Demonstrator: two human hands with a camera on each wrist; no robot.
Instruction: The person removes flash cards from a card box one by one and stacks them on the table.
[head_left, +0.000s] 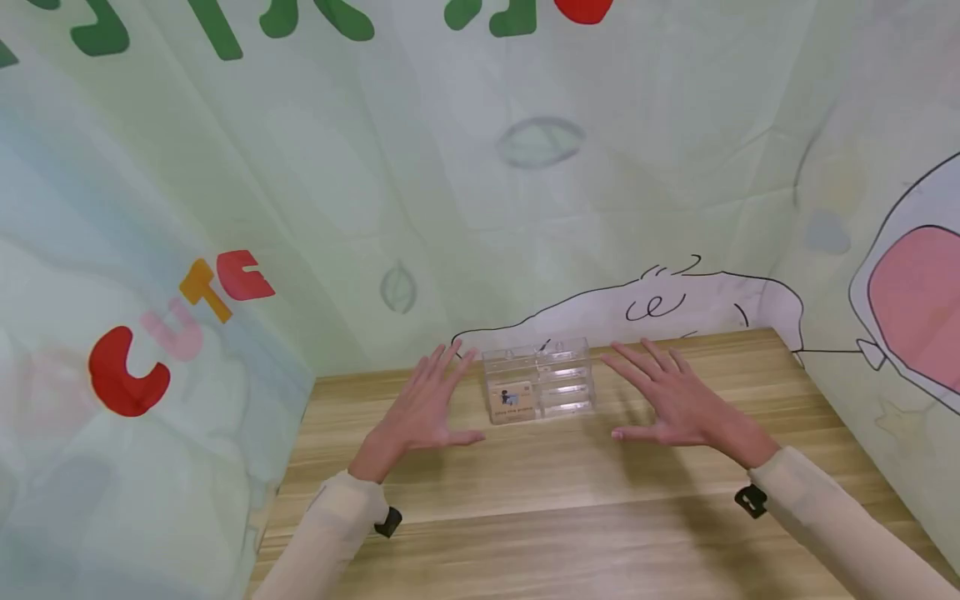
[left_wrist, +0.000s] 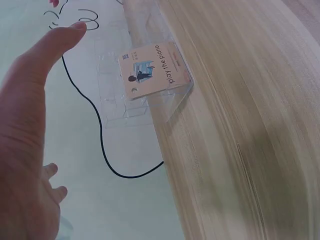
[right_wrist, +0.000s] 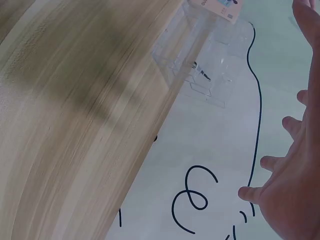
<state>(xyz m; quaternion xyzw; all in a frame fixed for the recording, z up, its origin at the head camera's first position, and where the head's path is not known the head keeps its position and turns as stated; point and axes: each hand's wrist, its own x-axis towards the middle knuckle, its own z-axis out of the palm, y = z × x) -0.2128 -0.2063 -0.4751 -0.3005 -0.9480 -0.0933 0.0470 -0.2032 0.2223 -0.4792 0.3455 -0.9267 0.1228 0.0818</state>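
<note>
A clear plastic organizer (head_left: 566,379) with stepped compartments stands near the back edge of the wooden table. In its front left compartment sits a stack of cards (head_left: 512,402); the top card (left_wrist: 152,70) reads "play the piano" in the left wrist view. My left hand (head_left: 423,408) is spread just left of the organizer, fingers straight, holding nothing. On the other side, my right hand (head_left: 671,400) is likewise spread with straight fingers and nothing in it. Both hands appear apart from the organizer. The right wrist view shows the organizer (right_wrist: 172,55) beyond the right hand's fingers.
The wooden table (head_left: 525,517) extends toward me. Behind it hangs a pale green printed cloth (head_left: 450,208), with cartoon drawings and coloured letters, which also closes off the left and right sides. Black straps (head_left: 388,522) show at both wrists.
</note>
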